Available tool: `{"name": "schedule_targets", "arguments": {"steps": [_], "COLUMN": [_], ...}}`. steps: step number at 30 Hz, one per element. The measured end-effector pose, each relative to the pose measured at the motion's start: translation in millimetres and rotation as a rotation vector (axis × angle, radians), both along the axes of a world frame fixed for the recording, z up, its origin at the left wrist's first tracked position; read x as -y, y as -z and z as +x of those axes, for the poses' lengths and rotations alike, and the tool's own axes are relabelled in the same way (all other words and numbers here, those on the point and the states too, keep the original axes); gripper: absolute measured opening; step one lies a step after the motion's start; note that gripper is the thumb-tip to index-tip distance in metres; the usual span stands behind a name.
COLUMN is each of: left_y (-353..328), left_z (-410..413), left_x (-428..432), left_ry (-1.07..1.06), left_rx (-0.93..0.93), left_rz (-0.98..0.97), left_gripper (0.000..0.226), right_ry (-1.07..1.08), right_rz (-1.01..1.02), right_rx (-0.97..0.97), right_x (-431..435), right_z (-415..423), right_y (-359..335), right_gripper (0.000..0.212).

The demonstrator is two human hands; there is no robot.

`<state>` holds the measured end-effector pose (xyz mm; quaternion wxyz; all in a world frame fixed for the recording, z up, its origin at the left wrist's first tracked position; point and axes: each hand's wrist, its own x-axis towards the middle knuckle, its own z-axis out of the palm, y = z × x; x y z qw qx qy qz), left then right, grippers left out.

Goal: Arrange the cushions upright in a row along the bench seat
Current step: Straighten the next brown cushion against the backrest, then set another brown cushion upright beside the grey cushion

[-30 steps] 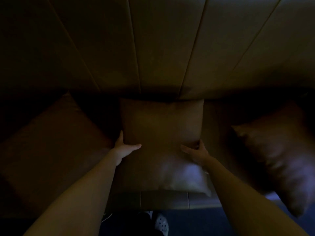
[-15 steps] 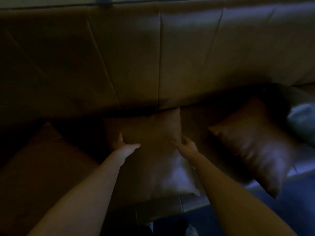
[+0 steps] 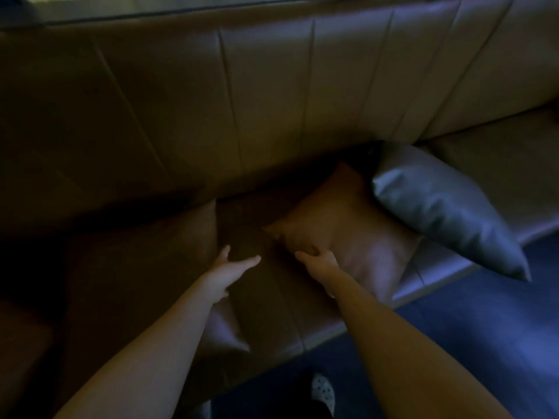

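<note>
The light is very dim. A brown cushion (image 3: 357, 234) lies tilted on the bench seat (image 3: 272, 313), its top leaning toward the backrest (image 3: 272, 101). My right hand (image 3: 317, 261) curls its fingers over this cushion's near left edge. My left hand (image 3: 230, 267) hovers with fingers apart above the bare seat, just right of another brown cushion (image 3: 145, 267) that leans against the backrest. A grey cushion (image 3: 438, 207) lies slanted further right, its lower corner past the seat's front edge.
The padded backrest runs along the whole back and bends at the right, where more seat (image 3: 499, 164) shows. Blue floor (image 3: 469, 343) lies in front of the bench. A spotted shoe (image 3: 323, 391) is at the bottom.
The view has swung to the right. Both hands have let go of the cushion they held. My right hand now grips the neighbouring brown cushion, and my left hand is free.
</note>
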<state>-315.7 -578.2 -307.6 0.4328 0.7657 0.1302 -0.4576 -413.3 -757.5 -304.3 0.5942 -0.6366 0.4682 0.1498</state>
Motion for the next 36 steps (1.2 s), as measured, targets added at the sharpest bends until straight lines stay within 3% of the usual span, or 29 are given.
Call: {"name": "schedule_targets", "arguments": {"steps": [5, 9, 13, 18, 20, 26, 36], "left_y": [9, 28, 53, 79, 86, 108, 80], "left_z": [-60, -87, -97, -90, -84, -74, -76], "left_x": [88, 143, 175, 196, 199, 200, 189], "left_ry": [0.011, -0.037, -0.16, -0.285, -0.327, -0.457, -0.474], "left_rx": [-0.03, -0.115, -0.202, -0.246, -0.258, -0.234, -0.047], "left_rz": [0.014, -0.026, -0.074, -0.104, -0.113, -0.154, -0.136], "left_gripper": [0.1, 0.114, 0.123, 0.119, 0.123, 0.136, 0.123], "right_ry": [0.138, 0.245, 0.283, 0.369, 0.413, 0.552, 0.656], "right_rz": [-0.09, -0.08, -0.049, 0.108, 0.175, 0.218, 0.107], "right_rx": [-0.016, -0.07, -0.119, -0.133, -0.102, 0.027, 0.177], "right_x": [86, 148, 179, 199, 204, 199, 171], "right_z": [-56, -89, -108, -108, -106, -98, -85], "right_y": [8, 25, 49, 99, 113, 122, 104], "right_gripper": [0.06, 0.076, 0.076, 0.147, 0.158, 0.111, 0.095]}}
